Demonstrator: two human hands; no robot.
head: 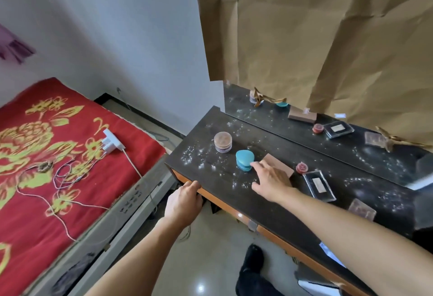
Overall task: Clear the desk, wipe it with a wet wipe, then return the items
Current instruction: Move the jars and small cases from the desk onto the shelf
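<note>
Desk [218,178]: It is dark and is carrying lots of little white specks. All the small things are still sitting on top of it.
Right hand [271,180]: It is reaching over the desk, palm down, and is lying on the small brown box [278,161].
Right fingers [254,164]: They are spreading out wide and mostly straight. They are not wrapping round anything. The longest fingertip is touching, or nearly touching, the blue heart-shaped case [243,158]; I cannot tell which.
Brown box: It is sitting flat under the right palm, with its far corner peeking out past the knuckles.
Left hand [184,202]: It is holding the front edge of the desk, near the left corner.
Left fingers [192,184]: They are curling over the edge and are gripping it.
Round jar [223,142]: It is standing near the blue case, on its far left side, away from both hands.
Little red pot [302,168]: It is sitting just to the right of the brown box.
Clear flat case [318,185]: It is lying right beside the red pot.
Mirror [351,145]: It is standing behind the desk and is showing the same things again.
Bed [58,178]: It is sitting to the left, wearing a red cover with yellow flowers, with a white plug [112,143] lying on it.
</note>
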